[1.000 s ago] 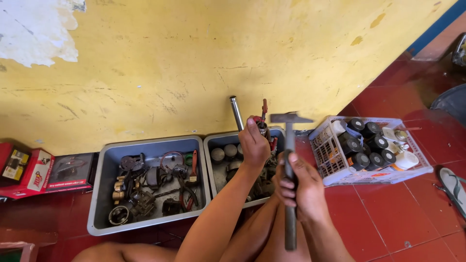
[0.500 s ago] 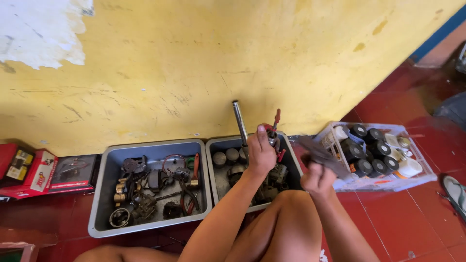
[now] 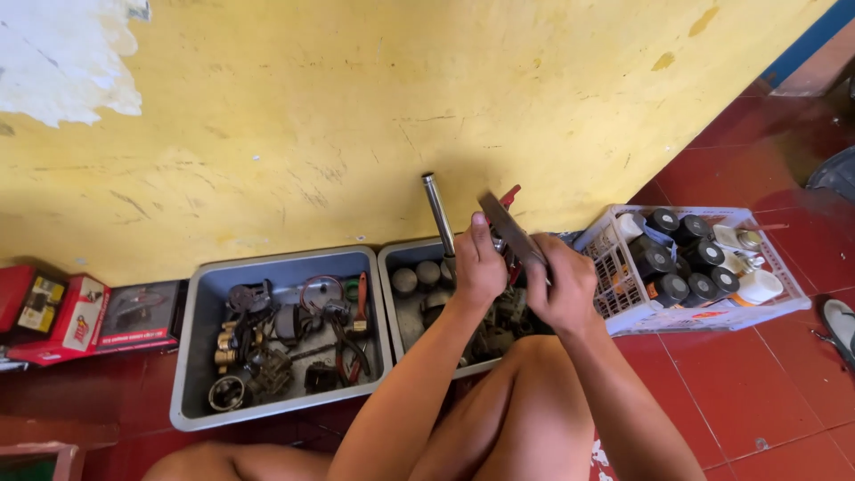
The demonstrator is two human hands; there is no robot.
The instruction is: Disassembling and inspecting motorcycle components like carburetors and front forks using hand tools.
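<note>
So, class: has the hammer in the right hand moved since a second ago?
Yes. The hammer stood upright before the knee; now it tilts up over the grey tray, nearer the yellow wall.

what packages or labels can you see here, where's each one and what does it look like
Red boxes: far left on the floor by the wall, flat, red with white and yellow panels.
Dark box: beside the grey bin, flat, black with a picture.
Bottles: in the white basket at right, black caps, labels unclear.
</note>
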